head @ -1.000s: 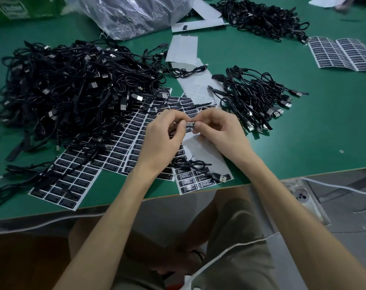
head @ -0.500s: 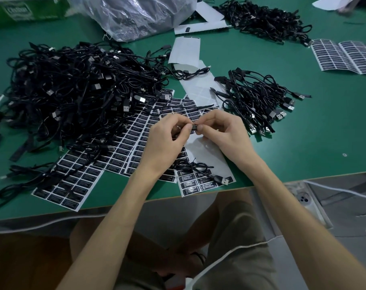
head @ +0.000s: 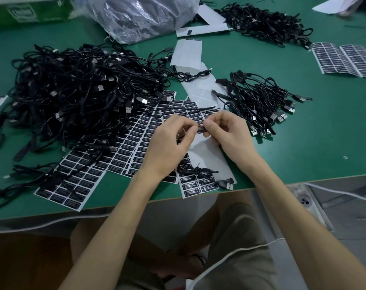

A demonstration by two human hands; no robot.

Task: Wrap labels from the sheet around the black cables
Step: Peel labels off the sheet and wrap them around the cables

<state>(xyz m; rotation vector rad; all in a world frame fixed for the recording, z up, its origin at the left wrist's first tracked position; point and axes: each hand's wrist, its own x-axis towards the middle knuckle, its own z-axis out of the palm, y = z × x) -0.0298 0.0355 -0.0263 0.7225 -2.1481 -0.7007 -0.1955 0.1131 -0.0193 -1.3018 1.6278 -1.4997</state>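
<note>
Hardly anything has moved since a second ago: our left hand point(head: 169, 141) and right hand point(head: 230, 132) stay fingertip to fingertip, each pinching one end of a small glossy black label point(head: 200, 128) with fine white print. It is folded into a narrow strip around a thin black cable point(head: 198, 171), above the white-backed label sheet point(head: 136, 139) by the matte green worktop's point(head: 313, 143) near edge. We see a tangled cable heap point(head: 73, 97) toward the left edge and a smaller bundle point(head: 261, 101) on the right.
</note>
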